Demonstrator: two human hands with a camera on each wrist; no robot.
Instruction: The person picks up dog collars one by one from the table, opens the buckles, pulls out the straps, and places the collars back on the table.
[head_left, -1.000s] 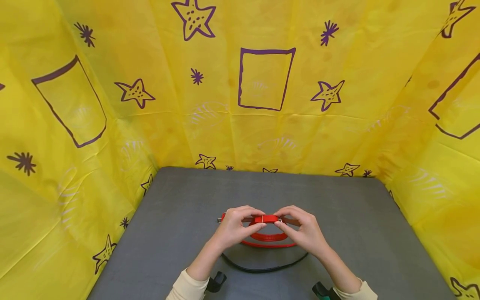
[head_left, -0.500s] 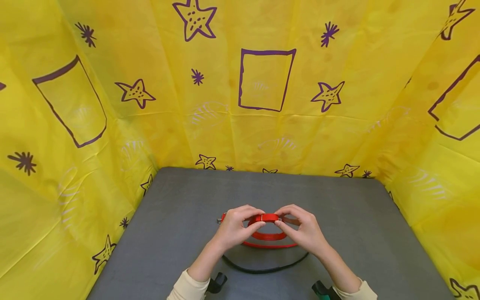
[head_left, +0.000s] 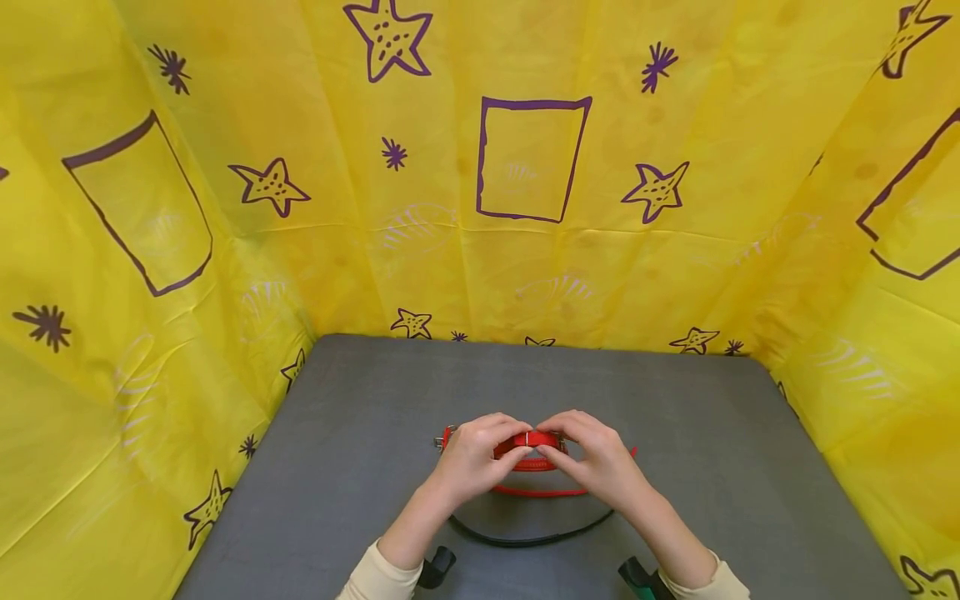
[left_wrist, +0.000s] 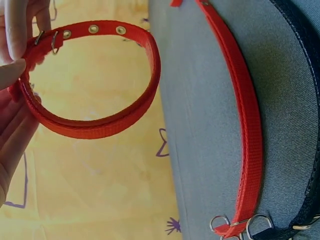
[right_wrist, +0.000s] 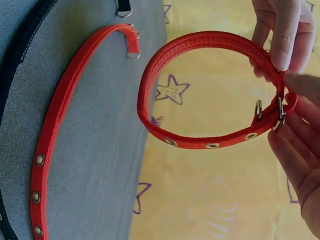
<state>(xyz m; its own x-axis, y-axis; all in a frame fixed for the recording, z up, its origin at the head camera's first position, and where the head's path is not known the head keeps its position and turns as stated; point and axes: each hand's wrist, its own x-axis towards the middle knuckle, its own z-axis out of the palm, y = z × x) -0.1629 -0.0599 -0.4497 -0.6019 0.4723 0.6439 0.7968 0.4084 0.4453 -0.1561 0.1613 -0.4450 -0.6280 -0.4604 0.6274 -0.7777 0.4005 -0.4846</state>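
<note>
A red pet collar (head_left: 538, 439) is held up between both hands above the table, its strap forming a loop. My left hand (head_left: 474, 457) pinches it at the left with thumb and fingers. My right hand (head_left: 596, 457) pinches it from the right, fingertips almost meeting those of the left. The right wrist view shows a metal buckle (right_wrist: 281, 114) by the fingers, a D-ring (right_wrist: 258, 109) and several eyelets (right_wrist: 212, 146) along the strap. Fingers partly hide the strap's end. Beneath lie a second red collar (left_wrist: 247, 130) and a black collar (head_left: 517, 542).
The collars lie on a grey table (head_left: 390, 383), the black one nearer the person. Yellow cloth walls (head_left: 450, 275) with purple drawings stand at the back and both sides. Metal rings (left_wrist: 260, 222) show at the ends of the lying collars.
My right hand has shifted slightly left, bringing its fingertips closer to the left hand's along the held collar. More of the lying red collar's right end now shows.
</note>
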